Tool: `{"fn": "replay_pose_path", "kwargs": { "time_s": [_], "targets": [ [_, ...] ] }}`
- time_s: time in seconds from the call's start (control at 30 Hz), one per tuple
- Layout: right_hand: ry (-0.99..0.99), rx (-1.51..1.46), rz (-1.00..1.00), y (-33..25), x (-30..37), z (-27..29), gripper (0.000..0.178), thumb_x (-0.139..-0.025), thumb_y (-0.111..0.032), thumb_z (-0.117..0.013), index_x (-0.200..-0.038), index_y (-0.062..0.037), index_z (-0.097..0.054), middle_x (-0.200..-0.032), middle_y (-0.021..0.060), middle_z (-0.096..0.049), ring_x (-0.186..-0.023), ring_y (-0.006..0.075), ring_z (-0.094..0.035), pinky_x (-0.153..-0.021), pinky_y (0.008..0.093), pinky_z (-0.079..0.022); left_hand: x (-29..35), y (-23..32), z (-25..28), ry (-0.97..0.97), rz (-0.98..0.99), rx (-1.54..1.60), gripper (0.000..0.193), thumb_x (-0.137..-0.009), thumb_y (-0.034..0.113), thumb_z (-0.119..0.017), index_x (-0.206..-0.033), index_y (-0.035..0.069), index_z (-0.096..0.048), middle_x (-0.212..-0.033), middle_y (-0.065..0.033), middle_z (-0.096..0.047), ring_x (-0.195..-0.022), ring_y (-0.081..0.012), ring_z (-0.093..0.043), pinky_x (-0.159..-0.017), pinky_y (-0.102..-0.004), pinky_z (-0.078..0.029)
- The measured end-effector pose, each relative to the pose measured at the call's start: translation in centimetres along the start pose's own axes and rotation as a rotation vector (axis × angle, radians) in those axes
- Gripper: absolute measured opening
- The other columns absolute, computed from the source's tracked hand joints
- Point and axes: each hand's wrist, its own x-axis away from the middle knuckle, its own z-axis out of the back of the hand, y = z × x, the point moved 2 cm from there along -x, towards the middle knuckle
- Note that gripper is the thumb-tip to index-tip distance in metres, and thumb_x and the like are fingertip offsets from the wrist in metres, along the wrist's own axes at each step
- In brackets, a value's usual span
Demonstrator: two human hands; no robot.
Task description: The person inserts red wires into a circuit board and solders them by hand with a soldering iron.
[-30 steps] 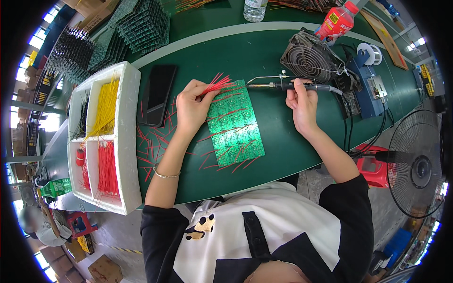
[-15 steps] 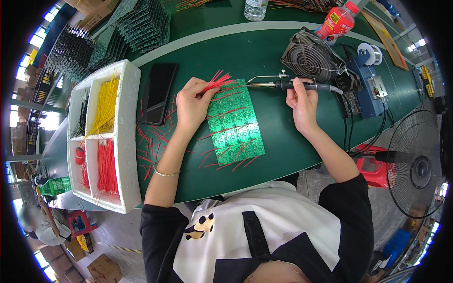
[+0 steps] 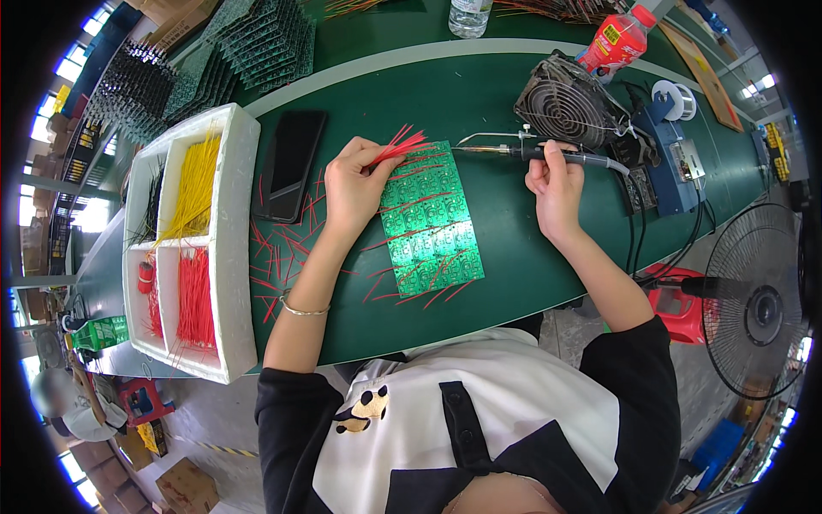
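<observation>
A green circuit board panel (image 3: 432, 227) lies on the bench in front of me, with rows of short red wires across it. My left hand (image 3: 354, 184) pinches a fanned bundle of red wires (image 3: 401, 146) over the panel's far left corner. In my right hand (image 3: 558, 193) is a soldering iron (image 3: 516, 152), held by its black handle. Its tip points left, just beside the panel's far right corner. A thin metal tube runs above the tip, fixed to the iron.
To the left stand a white foam box (image 3: 235, 257) of red, yellow and black wires and a black phone (image 3: 291, 167). Loose red wire pieces lie around them. Far right are a fan unit (image 3: 565, 103), a red bottle (image 3: 616, 38) and a blue device with a solder spool (image 3: 676, 101).
My right hand and the soldering iron have shifted slightly right, the tip drawing a little away from the panel's edge. My left hand still pinches the red wires.
</observation>
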Motion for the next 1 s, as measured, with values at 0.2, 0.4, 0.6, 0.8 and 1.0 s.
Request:
{"fn": "replay_pose_path", "kwargs": {
  "time_s": [0.2,0.4,0.6,0.8,1.0],
  "targets": [
    [0.039,-0.028,-0.029,-0.2,-0.1,-0.1,0.014,-0.091,-0.016,-0.047,-0.087,-0.0033,-0.046,-0.055,0.0007,-0.041,-0.042,0.0043,-0.029,-0.039,0.0211,-0.023,0.0,-0.2,0.0,-0.003,0.003,0.011,0.014,-0.070,0.007,-0.069,-0.085,0.005,-0.069,-0.069,-0.0028,-0.055,-0.052,-0.0092,-0.044,-0.048,-0.0240,-0.035],
    [0.023,-0.027,-0.040,-0.2,-0.1,0.0,0.014,-0.091,-0.017,-0.048,-0.089,-0.0036,-0.047,-0.055,0.0005,-0.042,-0.043,0.0043,-0.029,-0.040,0.0210,-0.023,-0.1,0.1,0.0,-0.008,0.011,-0.010,0.014,-0.070,0.007,-0.070,-0.084,0.004,-0.069,-0.068,-0.0025,-0.056,-0.051,-0.0086,-0.043,-0.047,-0.0237,-0.034],
    [0.025,-0.028,-0.054,-0.3,0.1,-0.4,0.014,-0.091,-0.018,-0.048,-0.089,-0.0036,-0.047,-0.056,0.0005,-0.042,-0.043,0.0043,-0.030,-0.040,0.0210,-0.023,-0.4,1.0,2.1,0.054,-0.126,-0.014,0.013,-0.080,0.005,-0.058,-0.089,0.003,-0.066,-0.078,-0.0078,-0.058,-0.059,-0.0174,-0.052,-0.057,-0.0277,-0.041],
    [0.022,-0.004,-0.033,-0.4,0.1,0.3,0.015,-0.091,-0.020,-0.046,-0.087,-0.0049,-0.046,-0.057,0.0003,-0.042,-0.043,0.0041,-0.029,-0.040,0.0209,-0.023,-0.9,5.4,6.5,0.058,-0.085,-0.141,0.013,-0.085,0.007,-0.053,-0.092,0.002,-0.064,-0.068,-0.0015,-0.051,-0.057,-0.0080,-0.042,-0.052,-0.0229,-0.033],
    [-0.021,-0.077,-0.157,-0.9,1.1,-0.5,0.015,-0.092,-0.021,-0.044,-0.086,-0.0070,-0.046,-0.056,-0.0001,-0.041,-0.042,0.0048,-0.028,-0.040,0.0216,-0.022,2.4,3.8,7.1,-0.205,0.196,0.261,0.013,-0.090,0.009,-0.049,-0.095,0.003,-0.039,-0.060,0.0066,-0.036,-0.053,-0.0018,-0.024,-0.047,-0.0192,-0.022]
  ]
}}
